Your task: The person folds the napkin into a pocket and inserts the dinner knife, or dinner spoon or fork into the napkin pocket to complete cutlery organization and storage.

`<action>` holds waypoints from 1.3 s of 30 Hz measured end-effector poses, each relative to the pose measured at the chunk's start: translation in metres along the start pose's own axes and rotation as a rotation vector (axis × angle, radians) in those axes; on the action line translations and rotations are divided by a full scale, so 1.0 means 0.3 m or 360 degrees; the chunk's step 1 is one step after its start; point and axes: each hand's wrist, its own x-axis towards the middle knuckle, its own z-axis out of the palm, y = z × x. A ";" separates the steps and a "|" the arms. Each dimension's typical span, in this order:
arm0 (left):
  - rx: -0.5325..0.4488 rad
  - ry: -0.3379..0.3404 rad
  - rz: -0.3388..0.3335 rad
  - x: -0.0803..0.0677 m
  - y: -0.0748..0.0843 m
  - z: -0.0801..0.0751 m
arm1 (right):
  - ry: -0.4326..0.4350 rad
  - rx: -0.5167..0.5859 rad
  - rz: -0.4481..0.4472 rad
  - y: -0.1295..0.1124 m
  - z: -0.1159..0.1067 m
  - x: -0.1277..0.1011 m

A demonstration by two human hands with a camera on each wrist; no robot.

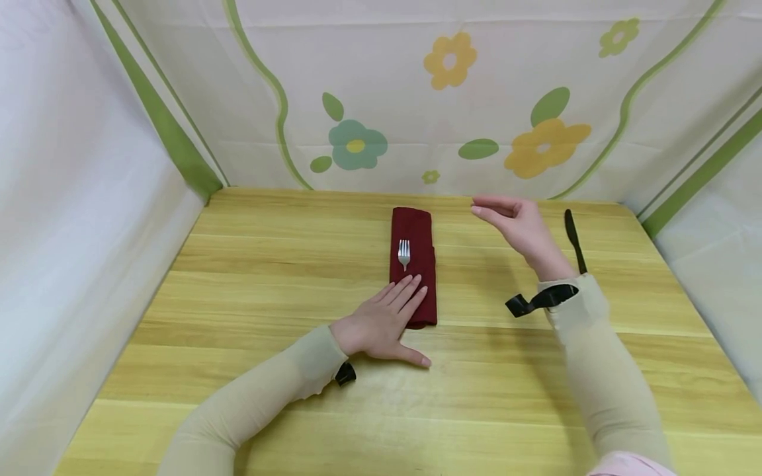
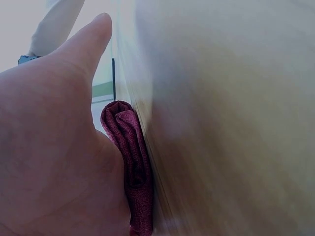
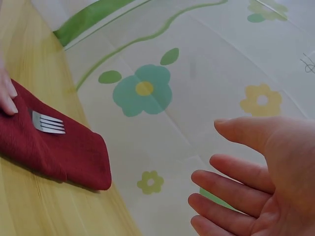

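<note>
A dark red folded napkin [image 1: 420, 231] lies lengthwise on the wooden table, its layers showing at the near end in the left wrist view. On its upper side is a metal fork [image 1: 404, 253], tines pointing away; the lower part of the fork is hidden. My left hand [image 1: 381, 324] rests on the napkin's near half, fingers straight and thumb spread out to the side. My right hand [image 1: 516, 228] is raised to the right of the napkin, holding nothing, its fingers extended with the thumb apart in the right wrist view. A black knife [image 1: 573, 238] lies beyond my right wrist.
The wooden table [image 1: 238, 317] is bounded at the back by a white flowered curtain [image 1: 393, 73]. Plain white cloth [image 1: 71, 198] hangs on the left side, and more cloth on the right. Black straps sit on both wrists.
</note>
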 end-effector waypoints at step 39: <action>0.0014 0.0016 0.0005 0.000 0.001 -0.001 | 0.0063 -0.0263 0.0315 0.299 -0.146 -0.158</action>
